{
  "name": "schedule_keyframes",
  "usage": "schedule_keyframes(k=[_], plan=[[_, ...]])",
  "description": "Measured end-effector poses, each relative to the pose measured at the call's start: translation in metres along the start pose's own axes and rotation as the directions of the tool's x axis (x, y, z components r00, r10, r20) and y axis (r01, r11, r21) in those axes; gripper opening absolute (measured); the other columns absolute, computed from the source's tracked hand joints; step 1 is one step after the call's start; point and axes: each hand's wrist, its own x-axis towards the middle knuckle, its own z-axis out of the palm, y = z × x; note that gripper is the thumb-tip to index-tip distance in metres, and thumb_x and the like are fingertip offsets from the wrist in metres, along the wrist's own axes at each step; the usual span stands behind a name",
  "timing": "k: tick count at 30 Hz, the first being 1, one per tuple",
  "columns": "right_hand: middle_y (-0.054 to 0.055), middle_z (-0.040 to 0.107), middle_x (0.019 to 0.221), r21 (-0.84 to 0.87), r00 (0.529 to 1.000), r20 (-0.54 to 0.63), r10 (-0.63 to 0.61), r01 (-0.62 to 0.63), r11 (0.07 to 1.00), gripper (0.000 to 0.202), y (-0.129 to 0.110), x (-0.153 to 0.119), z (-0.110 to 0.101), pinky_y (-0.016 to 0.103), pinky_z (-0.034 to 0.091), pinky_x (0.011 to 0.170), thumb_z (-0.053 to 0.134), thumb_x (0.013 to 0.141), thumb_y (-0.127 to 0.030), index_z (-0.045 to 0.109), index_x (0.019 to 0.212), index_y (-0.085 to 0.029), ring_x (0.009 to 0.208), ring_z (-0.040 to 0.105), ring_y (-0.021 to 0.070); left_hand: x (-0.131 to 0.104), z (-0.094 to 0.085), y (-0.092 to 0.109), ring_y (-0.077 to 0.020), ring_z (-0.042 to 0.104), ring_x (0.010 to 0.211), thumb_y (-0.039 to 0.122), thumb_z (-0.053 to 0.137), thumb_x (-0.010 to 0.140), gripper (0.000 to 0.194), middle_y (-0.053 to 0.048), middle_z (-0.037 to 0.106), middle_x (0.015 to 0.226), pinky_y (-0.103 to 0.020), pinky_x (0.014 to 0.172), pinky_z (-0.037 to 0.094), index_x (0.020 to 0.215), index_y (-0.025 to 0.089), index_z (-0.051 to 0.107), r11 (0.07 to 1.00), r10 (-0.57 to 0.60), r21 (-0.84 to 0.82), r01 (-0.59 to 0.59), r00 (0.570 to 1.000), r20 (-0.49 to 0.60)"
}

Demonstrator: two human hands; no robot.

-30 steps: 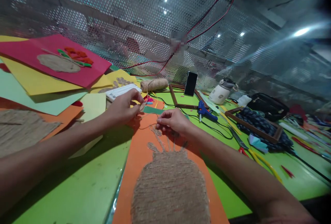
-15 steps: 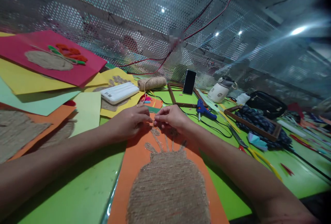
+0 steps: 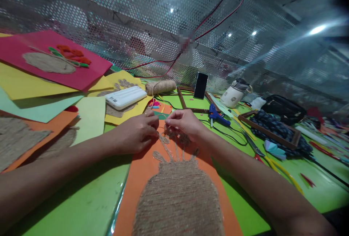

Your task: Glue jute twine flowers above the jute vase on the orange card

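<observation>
An orange sheet (image 3: 128, 207) lies in front of me, bearing a vase shape of wound jute twine (image 3: 180, 196) with twine stems and small loops above its neck. Over the sheet's far end, my left hand (image 3: 141, 130) is closed, thumb and fingers pinched on jute twine. Just to its right, my right hand (image 3: 182, 123) is pinched too, holding a thin piece of the twine. A small curve of twine shows between the two hands. The fingertips are partly hidden. Beyond them lies a twine roll (image 3: 160, 87), with a strand running toward my left hand.
Coloured sheets with twine shapes (image 3: 54, 105) and a white power bank (image 3: 127, 98) are on the left. Behind stand a phone (image 3: 200, 85) and a bottle (image 3: 234, 92). A blue glue gun (image 3: 218, 116), wooden frame (image 3: 272, 130) and scissors (image 3: 269, 161) lie on the right.
My hands have shifted slightly apart, and a loop of twine now shows between them. The view has moved a little.
</observation>
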Motion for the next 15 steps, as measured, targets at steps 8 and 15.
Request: schedule_keyframes(k=[8,15], plan=[[0.000,0.064,0.054,-0.020,0.999,0.015,-0.045,0.045,0.999,0.026,0.018,0.005,0.005,0.020,0.040,0.044,0.066,0.083,-0.002,0.063,0.061,-0.015,0.045,0.053,0.0080,-0.001,0.000,0.001,-0.0209,0.047,0.080,0.015,0.052,0.091,0.029,-0.007,0.055,0.078,-0.033,0.072,0.038,0.071,0.018,0.073,0.999,-0.023,0.026,0.023,1.000,-0.010],[-0.001,0.063,0.053,-0.069,0.999,-0.013,-0.049,0.048,0.996,0.026,0.017,0.006,0.007,0.018,0.039,0.043,0.066,0.084,0.000,0.062,0.062,-0.014,0.044,0.051,0.0069,-0.003,0.001,0.000,-0.0216,0.048,0.080,0.018,0.054,0.091,0.025,-0.007,0.056,0.079,-0.033,0.072,0.038,0.077,0.019,0.074,0.999,-0.044,0.002,0.044,0.999,0.004]])
